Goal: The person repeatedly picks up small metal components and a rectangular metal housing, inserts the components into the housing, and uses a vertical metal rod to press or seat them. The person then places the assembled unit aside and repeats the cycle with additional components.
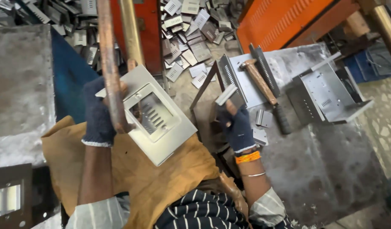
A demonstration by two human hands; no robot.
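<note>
— What's the person got in the left hand?

— A square grey sheet-metal panel with a raised window frame and a row of slanted louvre slots. The dark blue knitted glove is wrapped round its left edge, fingers closed on it, and the panel is held tilted over a tan cloth spread across the lap. A rusty brown upright bar passes in front of that glove and the panel's near corner; I can't say whether the hand touches the bar.

— And the right hand?

— Also gloved, with an orange thread band and a thin metal bangle at the wrist. Its fingers are pinched shut on a small pale folded metal strip, held up just beside the edge of the scuffed grey steel worktable.

— What's on that table?

— A wooden-handled hammer with a black grip lying slantwise across a flat slotted metal sheet, a few small bent metal clips near the hand, and further right an open grey sheet-metal box with small vent slots.

— Anything on the floor?

— A heap of small slotted metal offcuts behind, next to an orange machine housing. Well apart, at the lower left, another framed panel lies flat.
</note>
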